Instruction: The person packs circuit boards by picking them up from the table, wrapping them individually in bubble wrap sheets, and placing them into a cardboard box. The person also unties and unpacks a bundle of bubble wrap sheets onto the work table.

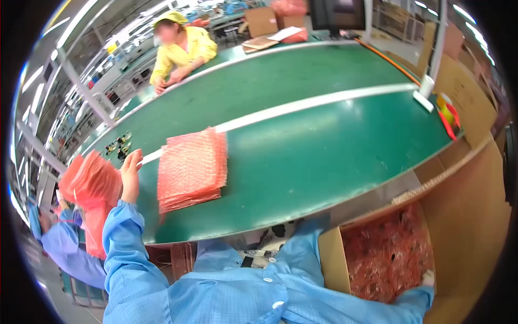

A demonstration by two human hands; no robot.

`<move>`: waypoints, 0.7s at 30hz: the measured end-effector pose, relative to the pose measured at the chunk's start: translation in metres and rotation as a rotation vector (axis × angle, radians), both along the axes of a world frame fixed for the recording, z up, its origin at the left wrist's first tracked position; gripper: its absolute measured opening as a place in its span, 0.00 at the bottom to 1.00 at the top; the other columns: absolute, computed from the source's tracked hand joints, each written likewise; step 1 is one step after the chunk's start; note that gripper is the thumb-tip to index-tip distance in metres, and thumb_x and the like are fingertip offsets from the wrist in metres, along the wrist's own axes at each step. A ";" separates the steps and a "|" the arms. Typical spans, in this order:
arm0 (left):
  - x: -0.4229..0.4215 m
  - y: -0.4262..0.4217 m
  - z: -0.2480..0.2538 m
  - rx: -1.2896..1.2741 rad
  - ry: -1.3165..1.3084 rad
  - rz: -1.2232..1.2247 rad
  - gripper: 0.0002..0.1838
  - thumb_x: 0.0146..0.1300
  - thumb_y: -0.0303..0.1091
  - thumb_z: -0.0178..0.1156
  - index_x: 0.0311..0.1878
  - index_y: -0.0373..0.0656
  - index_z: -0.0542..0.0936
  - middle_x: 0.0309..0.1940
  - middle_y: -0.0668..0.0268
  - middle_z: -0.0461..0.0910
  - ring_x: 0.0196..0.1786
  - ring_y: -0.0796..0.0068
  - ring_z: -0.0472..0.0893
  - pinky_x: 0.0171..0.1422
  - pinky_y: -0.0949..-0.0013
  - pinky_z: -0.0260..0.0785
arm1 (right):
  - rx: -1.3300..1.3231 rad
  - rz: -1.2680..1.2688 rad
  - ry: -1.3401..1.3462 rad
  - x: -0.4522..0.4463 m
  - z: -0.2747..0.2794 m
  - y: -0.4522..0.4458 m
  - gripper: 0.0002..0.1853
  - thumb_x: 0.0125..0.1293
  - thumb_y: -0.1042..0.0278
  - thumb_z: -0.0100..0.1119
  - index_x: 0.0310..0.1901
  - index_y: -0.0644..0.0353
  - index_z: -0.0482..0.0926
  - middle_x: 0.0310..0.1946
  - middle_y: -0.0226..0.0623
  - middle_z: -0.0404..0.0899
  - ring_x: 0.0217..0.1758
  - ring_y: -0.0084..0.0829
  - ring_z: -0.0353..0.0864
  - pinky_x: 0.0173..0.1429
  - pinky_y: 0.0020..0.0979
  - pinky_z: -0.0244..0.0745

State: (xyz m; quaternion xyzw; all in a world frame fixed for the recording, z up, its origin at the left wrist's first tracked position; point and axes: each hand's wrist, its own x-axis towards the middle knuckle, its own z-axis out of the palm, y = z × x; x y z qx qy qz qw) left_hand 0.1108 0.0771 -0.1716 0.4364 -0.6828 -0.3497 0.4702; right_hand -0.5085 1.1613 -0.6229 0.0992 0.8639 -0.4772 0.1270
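My left hand is raised over the left end of the green table, fingers stretched out and nothing visible in them. It is between a flat stack of pink bubble-wrap bags and a looser pile of pink bubble-wrap bags. Just past its fingertips lie several small circuit boards. My right hand reaches down into an open cardboard box by my right side. Pink-red packed contents fill that box. Only a bit of this hand shows at the box's edge, its fingers hidden.
A white strip runs along the green table. Across it sits a co-worker in yellow; another in blue is at far left. Tape rolls lie at the right end. Tall cardboard stands on the right.
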 end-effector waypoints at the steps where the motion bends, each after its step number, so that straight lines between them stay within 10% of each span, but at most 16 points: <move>1: -0.003 0.006 0.008 -0.044 -0.027 -0.047 0.19 0.72 0.42 0.57 0.58 0.41 0.79 0.53 0.65 0.81 0.57 0.73 0.78 0.61 0.69 0.67 | 0.096 -0.050 -0.054 0.007 0.029 -0.018 0.25 0.55 0.76 0.55 0.58 0.64 0.75 0.51 0.47 0.79 0.48 0.43 0.80 0.52 0.42 0.77; 4: -0.015 0.018 0.042 -0.196 -0.102 -0.162 0.16 0.72 0.36 0.56 0.57 0.38 0.79 0.53 0.64 0.81 0.58 0.75 0.77 0.63 0.71 0.66 | 0.773 -0.042 0.466 0.031 0.136 -0.100 0.27 0.64 0.74 0.54 0.66 0.66 0.68 0.64 0.52 0.70 0.64 0.40 0.73 0.66 0.34 0.70; 7: -0.042 0.034 0.086 -0.322 -0.101 -0.250 0.15 0.72 0.33 0.56 0.57 0.36 0.78 0.52 0.64 0.81 0.58 0.75 0.77 0.64 0.72 0.65 | -0.158 -0.065 0.823 0.071 0.313 -0.264 0.20 0.76 0.71 0.46 0.67 0.67 0.67 0.67 0.46 0.68 0.72 0.35 0.65 0.72 0.33 0.63; 13: -0.084 0.089 0.191 -0.741 0.046 -0.532 0.14 0.74 0.32 0.51 0.56 0.35 0.79 0.52 0.61 0.81 0.57 0.72 0.78 0.66 0.67 0.66 | -0.245 0.664 1.364 0.239 0.560 -0.482 0.20 0.68 0.73 0.49 0.60 0.73 0.71 0.55 0.49 0.74 0.50 0.33 0.73 0.57 0.33 0.68; 21: -0.039 0.244 0.355 -1.692 0.211 -0.826 0.33 0.72 0.59 0.36 0.65 0.43 0.70 0.61 0.54 0.73 0.63 0.61 0.74 0.64 0.49 0.70 | -0.804 0.778 1.592 0.320 0.636 -0.592 0.29 0.64 0.63 0.55 0.63 0.74 0.68 0.57 0.50 0.73 0.48 0.32 0.73 0.56 0.35 0.68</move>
